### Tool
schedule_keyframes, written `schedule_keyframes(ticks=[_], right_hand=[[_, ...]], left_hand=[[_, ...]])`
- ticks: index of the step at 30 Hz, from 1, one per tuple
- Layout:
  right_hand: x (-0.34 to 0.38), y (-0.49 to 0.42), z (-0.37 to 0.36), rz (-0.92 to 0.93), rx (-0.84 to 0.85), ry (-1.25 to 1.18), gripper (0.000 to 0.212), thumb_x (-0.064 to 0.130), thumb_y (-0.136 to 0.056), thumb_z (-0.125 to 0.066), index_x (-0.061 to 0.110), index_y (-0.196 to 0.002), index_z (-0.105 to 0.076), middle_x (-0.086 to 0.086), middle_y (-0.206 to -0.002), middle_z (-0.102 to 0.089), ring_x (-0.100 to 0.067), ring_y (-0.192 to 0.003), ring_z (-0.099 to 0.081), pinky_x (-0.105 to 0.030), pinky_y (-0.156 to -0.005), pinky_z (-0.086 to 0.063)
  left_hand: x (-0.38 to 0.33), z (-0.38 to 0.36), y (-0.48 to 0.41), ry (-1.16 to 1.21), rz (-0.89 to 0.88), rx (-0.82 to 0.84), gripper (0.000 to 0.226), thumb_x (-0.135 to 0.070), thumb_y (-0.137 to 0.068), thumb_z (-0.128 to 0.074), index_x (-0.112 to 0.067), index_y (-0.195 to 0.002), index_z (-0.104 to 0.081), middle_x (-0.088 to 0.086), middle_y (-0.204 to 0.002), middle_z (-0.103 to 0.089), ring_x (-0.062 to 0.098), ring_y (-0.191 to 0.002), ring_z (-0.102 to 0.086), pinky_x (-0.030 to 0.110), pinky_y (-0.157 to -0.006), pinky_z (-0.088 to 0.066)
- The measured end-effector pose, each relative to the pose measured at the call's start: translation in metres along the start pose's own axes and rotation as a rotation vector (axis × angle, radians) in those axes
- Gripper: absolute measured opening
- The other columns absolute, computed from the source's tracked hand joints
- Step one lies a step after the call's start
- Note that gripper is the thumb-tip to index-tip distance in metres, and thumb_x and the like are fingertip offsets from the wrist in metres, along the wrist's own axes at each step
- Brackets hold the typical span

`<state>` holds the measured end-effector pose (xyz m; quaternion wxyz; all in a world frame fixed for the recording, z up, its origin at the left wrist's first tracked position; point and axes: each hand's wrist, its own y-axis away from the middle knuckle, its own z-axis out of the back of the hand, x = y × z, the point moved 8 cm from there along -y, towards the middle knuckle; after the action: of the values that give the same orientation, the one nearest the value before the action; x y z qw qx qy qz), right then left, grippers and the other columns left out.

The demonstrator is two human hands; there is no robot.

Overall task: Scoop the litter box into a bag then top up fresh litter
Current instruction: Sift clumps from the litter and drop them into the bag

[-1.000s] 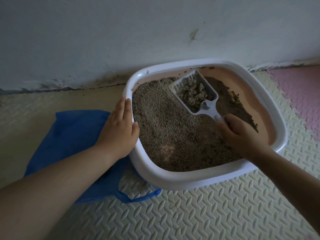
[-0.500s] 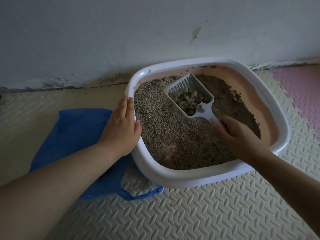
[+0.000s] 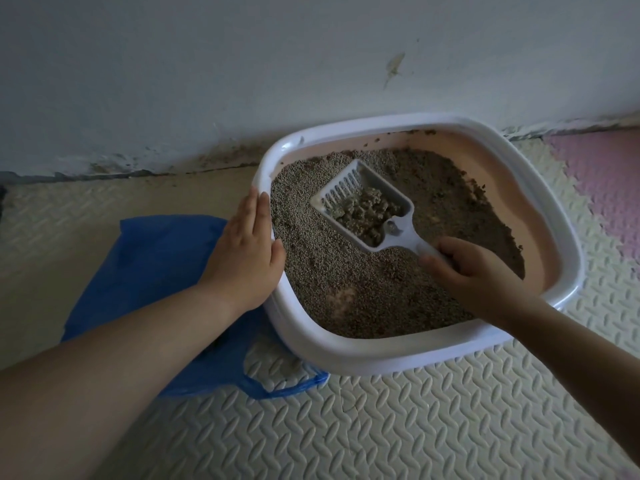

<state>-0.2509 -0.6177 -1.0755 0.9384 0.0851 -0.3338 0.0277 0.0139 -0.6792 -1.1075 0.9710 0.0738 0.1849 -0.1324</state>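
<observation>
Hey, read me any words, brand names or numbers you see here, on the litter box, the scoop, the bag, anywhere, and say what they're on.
None: no readable text shows anywhere in this view.
litter box: plain white rim, no print.
scoop: no marking visible.
blue bag: no print on the part that shows.
wall: only a smudged mark, not writing.

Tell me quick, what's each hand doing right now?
Left hand: open, fingers straight, resting on the litter box rim.
Right hand: closed round the handle of the scoop, which carries clumps.
</observation>
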Motion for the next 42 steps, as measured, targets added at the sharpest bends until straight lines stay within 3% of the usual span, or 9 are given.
schedule_keyframes(ticks=[13, 22, 27, 31, 33, 36, 39, 42], right_hand=[[0.000, 0.001, 0.001, -0.013, 0.028, 0.013, 0.025, 0.033, -0.092, -0.054, 0.024, -0.070, -0.051, 0.008, -0.053, -0.041, -0.006, -0.046, -0.040, -0.021, -0.046, -0.030], [0.004, 0.009, -0.003, 0.009, 0.050, -0.001, 0.028, 0.035, -0.090, -0.057, 0.009, -0.079, -0.060, 0.005, -0.054, -0.041, -0.006, -0.046, -0.040, -0.018, -0.046, -0.031], [0.006, 0.013, -0.002, -0.001, 0.040, 0.024, 0.018, 0.042, -0.082, -0.062, 0.026, -0.083, -0.056, 0.006, -0.060, -0.050, -0.006, -0.051, -0.047, -0.019, -0.048, -0.032], [0.014, 0.016, -0.006, -0.005, 0.036, -0.046, 0.016, 0.034, -0.084, -0.064, 0.029, -0.097, -0.055, -0.001, -0.071, -0.060, -0.011, -0.055, -0.053, -0.031, -0.053, -0.043], [0.019, 0.016, -0.009, 0.002, 0.037, -0.089, 0.017, 0.033, -0.083, -0.065, 0.027, -0.098, -0.056, -0.001, -0.071, -0.061, -0.008, -0.054, -0.053, -0.022, -0.050, -0.042], [0.030, 0.015, -0.016, 0.019, 0.066, -0.134, 0.025, 0.042, -0.077, -0.061, 0.027, -0.096, -0.057, 0.000, -0.071, -0.061, -0.005, -0.054, -0.055, -0.016, -0.048, -0.041], [0.039, 0.013, -0.023, 0.041, 0.093, -0.129, 0.027, 0.048, -0.073, -0.058, 0.031, -0.095, -0.056, -0.003, -0.068, -0.059, -0.007, -0.051, -0.051, -0.017, -0.047, -0.037], [0.046, 0.011, -0.034, 0.066, 0.125, -0.122, 0.022, 0.046, -0.076, -0.060, 0.034, -0.094, -0.056, -0.006, -0.066, -0.057, -0.009, -0.049, -0.046, -0.019, -0.046, -0.033]], left_hand=[[-0.001, 0.002, 0.001, -0.010, 0.013, -0.004, 0.066, -0.029, -0.100, -0.031, -0.010, -0.152, 0.004, 0.008, -0.160, 0.013, 0.022, -0.148, 0.004, 0.032, -0.118, -0.006], [-0.002, 0.003, 0.001, -0.009, 0.022, 0.023, 0.066, -0.031, -0.101, -0.029, -0.011, -0.152, 0.007, 0.007, -0.160, 0.015, 0.021, -0.147, 0.007, 0.033, -0.118, -0.004], [0.002, 0.002, 0.001, 0.008, 0.011, 0.084, 0.070, -0.043, -0.101, -0.028, -0.014, -0.152, 0.010, 0.004, -0.159, 0.017, 0.018, -0.147, 0.011, 0.034, -0.118, -0.001], [0.008, 0.014, 0.020, -0.020, -0.064, 0.102, 0.074, -0.049, -0.099, -0.028, -0.017, -0.151, 0.013, -0.002, -0.159, 0.019, 0.012, -0.146, 0.011, 0.031, -0.118, -0.001], [0.016, 0.022, 0.038, -0.097, -0.109, 0.099, 0.079, -0.051, -0.097, -0.035, -0.018, -0.152, 0.012, -0.004, -0.159, 0.019, 0.012, -0.146, 0.007, 0.025, -0.113, -0.001], [0.030, 0.036, 0.065, -0.214, -0.151, 0.072, 0.082, -0.047, -0.093, -0.050, -0.016, -0.153, -0.002, -0.002, -0.161, 0.005, 0.014, -0.147, -0.004, 0.022, -0.110, -0.004], [0.047, 0.052, 0.084, -0.219, -0.112, 0.011, 0.080, -0.041, -0.087, -0.063, -0.014, -0.151, -0.022, 0.001, -0.158, -0.019, 0.018, -0.144, -0.022, 0.032, -0.114, -0.021], [0.055, 0.061, 0.093, -0.194, -0.071, -0.016, 0.082, -0.058, -0.078, -0.061, -0.013, -0.143, -0.038, 0.002, -0.149, -0.035, 0.020, -0.136, -0.034, 0.034, -0.110, -0.027]])
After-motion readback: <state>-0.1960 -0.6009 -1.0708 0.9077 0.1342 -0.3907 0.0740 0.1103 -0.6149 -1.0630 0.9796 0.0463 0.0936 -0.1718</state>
